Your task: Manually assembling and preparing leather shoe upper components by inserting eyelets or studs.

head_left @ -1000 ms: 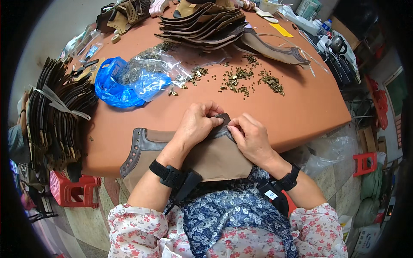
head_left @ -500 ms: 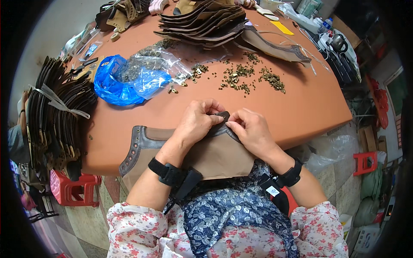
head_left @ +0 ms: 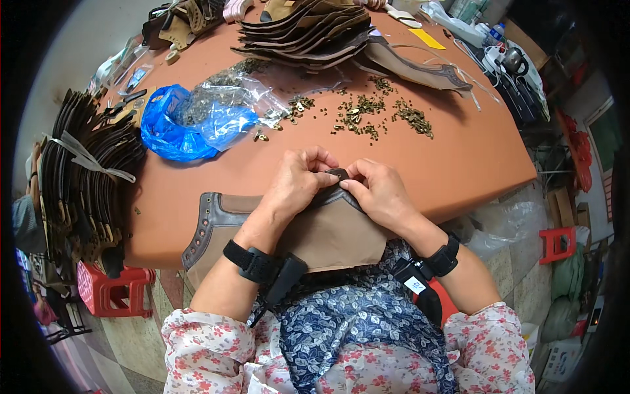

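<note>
Your smooth orange table bears small brassy fittings and a floppy stack. The upper, matte tan with dark leather trim, overhangs the near edge. Its left flap already has a curved row of holes; whether its right tip is finished, you cannot tell. Your left hand and right hand pinch that tip, fingertips closed.

A small white label with a dark mark stood on the black device strapped by the right wrist; the white carton bore print too small to make out.
</note>
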### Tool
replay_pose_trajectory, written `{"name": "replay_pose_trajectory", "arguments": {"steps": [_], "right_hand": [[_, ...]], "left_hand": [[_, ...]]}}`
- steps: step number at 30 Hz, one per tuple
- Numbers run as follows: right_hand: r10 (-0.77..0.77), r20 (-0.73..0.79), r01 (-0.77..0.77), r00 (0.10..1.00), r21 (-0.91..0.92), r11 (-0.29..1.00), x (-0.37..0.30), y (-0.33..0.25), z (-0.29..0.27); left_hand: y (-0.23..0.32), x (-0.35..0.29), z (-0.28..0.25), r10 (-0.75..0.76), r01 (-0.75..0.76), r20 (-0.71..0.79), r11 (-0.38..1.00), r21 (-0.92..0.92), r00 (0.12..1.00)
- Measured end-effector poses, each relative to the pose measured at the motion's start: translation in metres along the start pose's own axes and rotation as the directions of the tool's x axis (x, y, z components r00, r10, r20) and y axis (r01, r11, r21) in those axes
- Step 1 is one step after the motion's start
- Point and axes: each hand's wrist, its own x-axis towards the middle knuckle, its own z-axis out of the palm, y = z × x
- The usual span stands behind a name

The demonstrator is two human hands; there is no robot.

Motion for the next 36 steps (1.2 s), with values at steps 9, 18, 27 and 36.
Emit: {"name": "replay_pose_trajectory", "arguments": {"steps": [9,18,27,36], "right_hand": [[-0.359,-0.204,0.318,0.911,-0.207,0.925,-0.016,0.000,0.008],[-0.339,-0.189,0.322,0.921,-0.115,0.940,-0.017,0.009,0.003],[-0.337,-0.231,0.336,0.913,-0.044,0.941,-0.021,0.004,-0.002],[-0.367,-0.242,0.365,0.898,-0.057,0.929,-0.019,0.005,0.000]], "left_hand": [[-0.011,0.002,0.001,0.139,-0.140,0.019,0.962,0.236,0.990],[-0.003,0.001,-0.002,0.068,-0.083,0.063,0.960,0.268,0.996],[0.003,0.001,-0.004,-0.024,0.014,0.128,0.997,0.075,0.992],[-0.006,0.006,-0.005,-0.035,0.038,0.110,0.999,-0.026,0.993]]}}
